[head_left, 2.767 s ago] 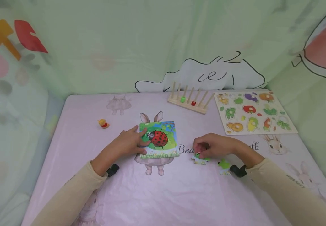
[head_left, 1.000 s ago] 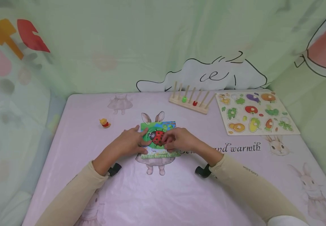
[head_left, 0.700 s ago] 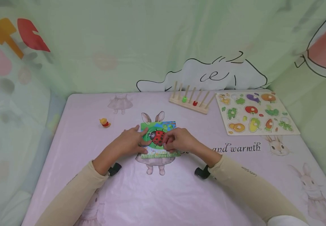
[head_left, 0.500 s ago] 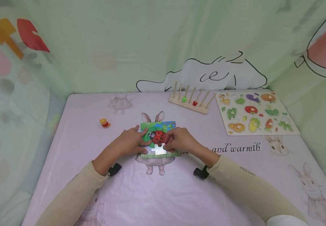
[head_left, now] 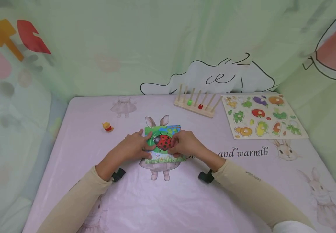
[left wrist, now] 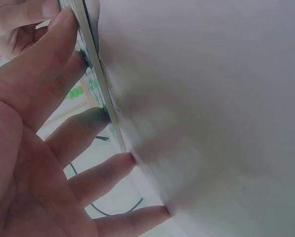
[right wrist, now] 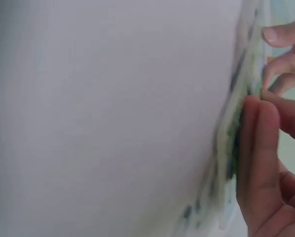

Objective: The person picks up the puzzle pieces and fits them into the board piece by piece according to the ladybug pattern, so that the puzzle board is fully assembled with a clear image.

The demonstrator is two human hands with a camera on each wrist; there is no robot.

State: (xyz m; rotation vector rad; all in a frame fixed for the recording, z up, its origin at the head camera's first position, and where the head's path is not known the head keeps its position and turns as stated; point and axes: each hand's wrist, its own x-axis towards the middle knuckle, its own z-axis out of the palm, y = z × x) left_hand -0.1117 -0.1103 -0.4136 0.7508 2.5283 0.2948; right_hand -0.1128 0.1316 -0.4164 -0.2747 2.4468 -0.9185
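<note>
A square ladybug jigsaw puzzle [head_left: 160, 155] lies flat on the table. My left hand [head_left: 134, 145] rests on its left side with spread fingers; in the left wrist view, the fingertips [left wrist: 99, 116] meet the puzzle's edge and the tabletop. Over the puzzle's right part, my right hand [head_left: 185, 144] is bent, thumb and fingers together at a puzzle piece. The right wrist view shows the right fingers [right wrist: 266, 143] pressed close to a green-printed piece [right wrist: 231, 148]. That piece is mostly hidden by the fingers, and I cannot tell whether it sits level.
A small yellow and red bear figure [head_left: 107, 127] stands to the left. Behind are a wooden peg rack [head_left: 195, 108] with green and red beads and, at right, a vegetable peg board [head_left: 265, 116]. Curtains surround the table's far side.
My right hand has gone from the loose pieces at the right onto the puzzle, carrying one piece. Lately it makes only small shifts there; a bright glint on the puzzle has gone. My left hand stays put.
</note>
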